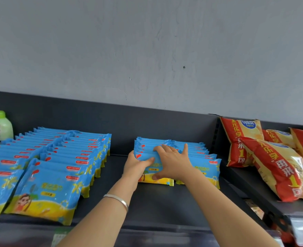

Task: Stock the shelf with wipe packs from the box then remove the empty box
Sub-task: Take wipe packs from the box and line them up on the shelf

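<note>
Both hands, left hand [138, 162] and right hand [172, 162], clamp the wipe-pack row [148, 152] left of the chip bags [271, 168]; uneven squeezing could topple it.

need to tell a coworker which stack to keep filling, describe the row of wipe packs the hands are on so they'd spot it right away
On the dark shelf, find the red and yellow snack bags at the right end. Just left of them stand two short rows of blue wipe packs; the left hand and right hand clasp the row of wipe packs on the left. A bare gap separates it from the longer rows beside the green bottles.
</note>
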